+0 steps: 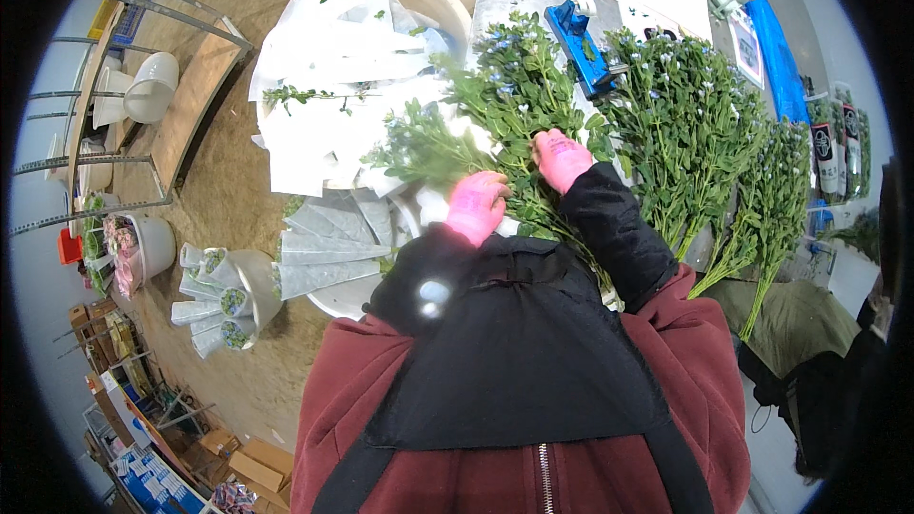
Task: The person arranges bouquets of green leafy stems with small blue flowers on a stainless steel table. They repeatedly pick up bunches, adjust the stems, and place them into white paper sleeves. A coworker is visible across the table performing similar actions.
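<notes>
My left hand [478,206], in a pink glove, is closed round a leafy flower stem [419,148] whose top is smeared by motion. Just to its right, my right hand [561,159], gloved in pink too, has its fingers curled at the stems of a leafy bunch with small pale-blue flowers [519,86]. The foliage partly hides those fingertips. Under and left of the stems lie white wrapping sheets [314,48]. A blue tape dispenser [574,43] stands on the metal table behind the bunch.
More flower bunches [685,133] lie along the table at right. At left, a white bucket [259,287] holds wrapped bunches, and paper-wrapped bunches [333,238] fan out from another tub. A metal rack [195,95] with a wooden shelf stands far left; cardboard boxes [262,466] sit below.
</notes>
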